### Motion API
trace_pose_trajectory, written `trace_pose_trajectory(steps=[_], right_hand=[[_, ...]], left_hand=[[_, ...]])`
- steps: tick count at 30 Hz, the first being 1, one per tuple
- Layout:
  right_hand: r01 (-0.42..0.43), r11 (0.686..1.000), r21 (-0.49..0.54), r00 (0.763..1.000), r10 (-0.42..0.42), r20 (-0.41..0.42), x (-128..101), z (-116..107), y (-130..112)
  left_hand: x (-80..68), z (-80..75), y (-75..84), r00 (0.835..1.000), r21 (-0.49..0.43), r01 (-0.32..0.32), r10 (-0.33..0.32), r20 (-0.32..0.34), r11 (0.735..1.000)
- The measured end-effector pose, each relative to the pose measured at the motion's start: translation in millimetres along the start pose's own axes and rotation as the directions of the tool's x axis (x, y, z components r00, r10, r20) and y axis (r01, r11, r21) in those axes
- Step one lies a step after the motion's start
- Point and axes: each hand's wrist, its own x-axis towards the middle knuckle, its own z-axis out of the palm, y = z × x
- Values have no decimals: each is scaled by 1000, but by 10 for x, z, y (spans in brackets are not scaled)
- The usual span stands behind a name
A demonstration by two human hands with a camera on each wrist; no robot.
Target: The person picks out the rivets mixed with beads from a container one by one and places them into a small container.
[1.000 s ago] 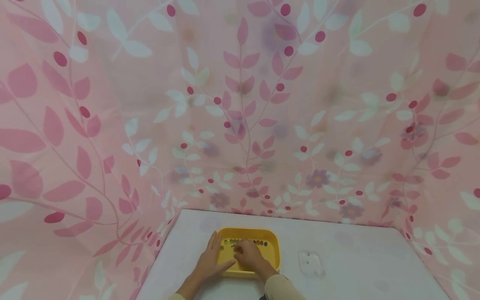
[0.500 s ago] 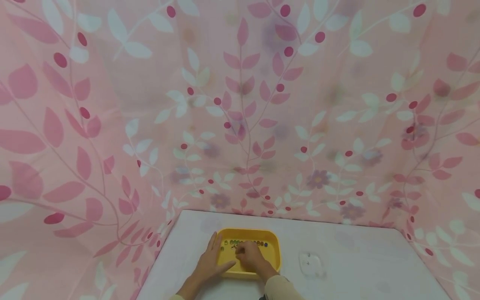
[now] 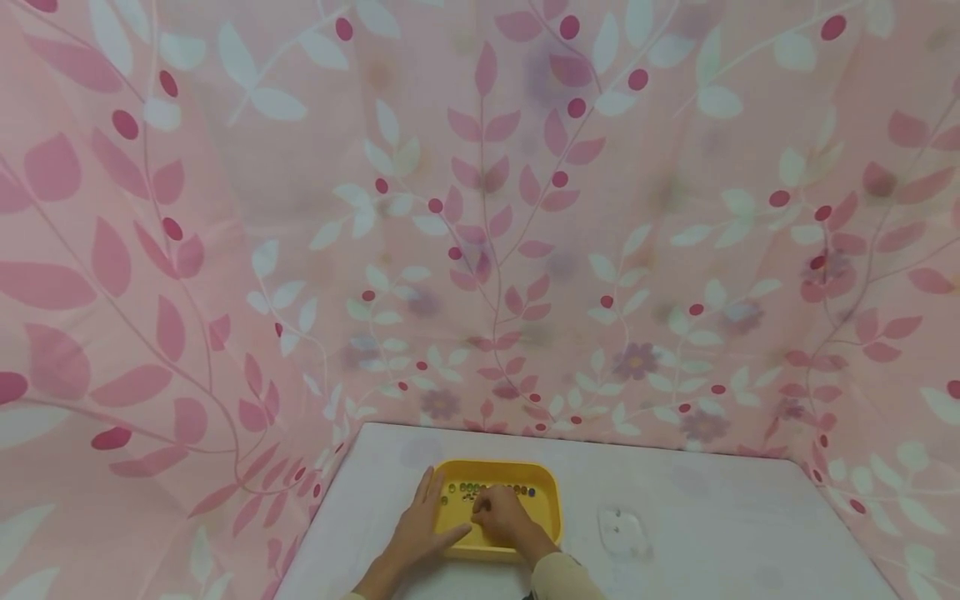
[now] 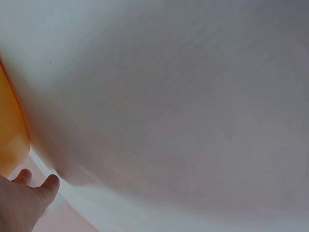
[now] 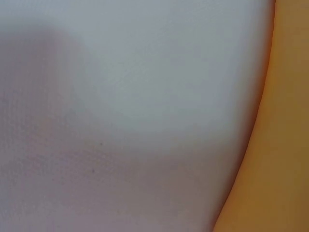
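A: Where is the yellow tray [image 3: 546,500] lying?

B: At six o'clock on the bench [image 3: 712,500]. The left hand [image 3: 423,527] is pressing its rim, fingers released; the right hand [image 3: 501,515] is curling over small beads [image 3: 480,489], grasp unclear.

Beads [image 3: 487,489] line the tray's [image 3: 551,512] far side; a small item [image 3: 622,527], perhaps plastic, lies right.

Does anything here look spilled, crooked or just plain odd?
Nothing stands out. The yellow tray sits flat on the white table, with the small beads lined up inside it. The left hand rests on its edge; the right hand reaches in. A clear plastic piece lies nearby.
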Motion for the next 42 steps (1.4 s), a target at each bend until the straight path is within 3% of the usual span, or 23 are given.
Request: trace_pose_trajectory(steps=[13, 20, 29, 37, 42], right_hand=[[16, 1000, -13, 1000, -16, -9, -10, 13, 8], [-12, 997, 80, 1000, 12, 0, -80, -50, -70], [13, 977, 213, 1000, -13, -1, -99, -106, -86], [-27, 963, 270, 1000, 26, 8, -142, -231, -167], [-6, 965, 261, 1000, 11, -16, -166, -301, -185]], left_hand=[[2, 27, -40, 1000, -20, 1, -1, -3, 1000], [0, 36, -46, 999, -18, 44, -43, 19, 999], [-7, 14, -29, 1000, -11, 9, -9, 0, 1000], [7, 15, -48, 1000, -7, 8, -8, -9, 1000], [2, 37, -58, 1000, -9, 3, -3, 0, 1000]])
